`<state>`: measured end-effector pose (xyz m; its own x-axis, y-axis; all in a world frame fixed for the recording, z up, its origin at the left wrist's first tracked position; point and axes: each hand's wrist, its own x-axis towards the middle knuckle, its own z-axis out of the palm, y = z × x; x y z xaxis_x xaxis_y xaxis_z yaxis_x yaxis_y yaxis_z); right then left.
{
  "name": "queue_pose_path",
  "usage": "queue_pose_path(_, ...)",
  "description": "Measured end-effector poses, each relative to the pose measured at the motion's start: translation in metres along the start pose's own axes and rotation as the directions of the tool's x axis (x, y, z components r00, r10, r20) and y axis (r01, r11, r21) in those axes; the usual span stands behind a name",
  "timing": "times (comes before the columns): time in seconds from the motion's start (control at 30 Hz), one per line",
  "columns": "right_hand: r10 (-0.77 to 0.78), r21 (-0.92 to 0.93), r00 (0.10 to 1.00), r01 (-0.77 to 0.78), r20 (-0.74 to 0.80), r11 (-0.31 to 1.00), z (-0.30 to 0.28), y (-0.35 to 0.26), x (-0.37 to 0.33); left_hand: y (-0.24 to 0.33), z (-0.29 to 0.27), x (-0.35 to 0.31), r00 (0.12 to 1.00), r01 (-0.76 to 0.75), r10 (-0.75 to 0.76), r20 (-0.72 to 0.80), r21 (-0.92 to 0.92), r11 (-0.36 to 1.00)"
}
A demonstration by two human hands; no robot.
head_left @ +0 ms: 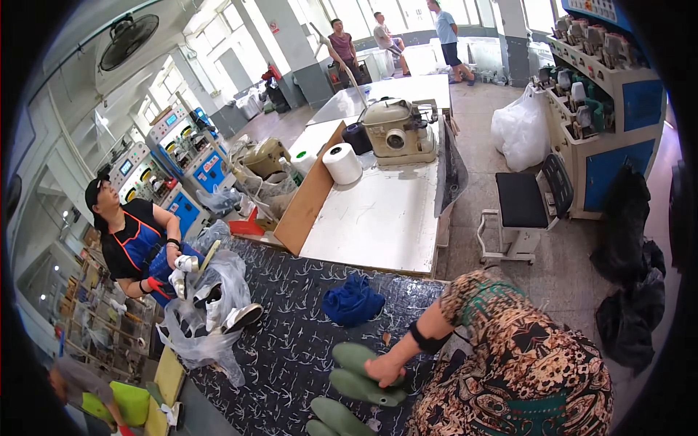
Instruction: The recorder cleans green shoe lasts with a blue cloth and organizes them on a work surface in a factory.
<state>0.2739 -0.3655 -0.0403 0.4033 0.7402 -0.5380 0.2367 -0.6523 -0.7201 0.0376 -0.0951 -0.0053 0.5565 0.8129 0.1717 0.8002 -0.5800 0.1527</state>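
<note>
My right arm, in a floral sleeve with a black wristband, comes in from the lower right. My right hand [385,370] is closed on a pair of olive-green, shoe-shaped pieces [352,385] lying side by side on a dark patterned table covering [291,291]. Its fingers curl over the inner edges of the two pieces. Nearer the lower edge lie more green shoe-shaped pieces [338,416], partly cut off by the frame. Beyond my hand sits a crumpled blue cloth [352,299]. My left hand is out of sight.
Ahead, a white worktable [385,218] carries a beige machine [398,131] and a white thread cone [342,163]. At left, a person [145,240] holds a shoe beside a plastic bag of shoes [218,305]. A black chair [522,200] stands right.
</note>
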Motion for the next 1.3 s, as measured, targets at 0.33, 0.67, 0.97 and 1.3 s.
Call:
queue_pose_path(0.33,-0.25,-0.204,0.965,0.26,0.076,0.944,0.041,-0.033,0.05,-0.034,0.007,0.016,0.998,0.054,-0.052,0.044,-0.038,0.998)
queue_pose_path(0.67,-0.306,0.035,0.926,0.321,-0.221,0.946,-0.033,-0.082,-0.058,-0.152,-0.002,-0.093,0.877,0.474,-0.408,0.252,-0.582,0.66)
queue_pose_path(0.97,-0.285,-0.01,0.882,0.311,0.376,0.95,0.047,-0.237,-0.07,-0.23,0.047,-0.445,0.305,0.919,-0.69,0.657,-0.012,0.395)
queue_pose_path(1.3,-0.16,-0.212,0.63,0.473,0.76,0.855,0.256,-0.322,-0.067,-0.229,0.025,-0.498,0.181,0.789,-0.665,0.724,-0.51,-0.341)
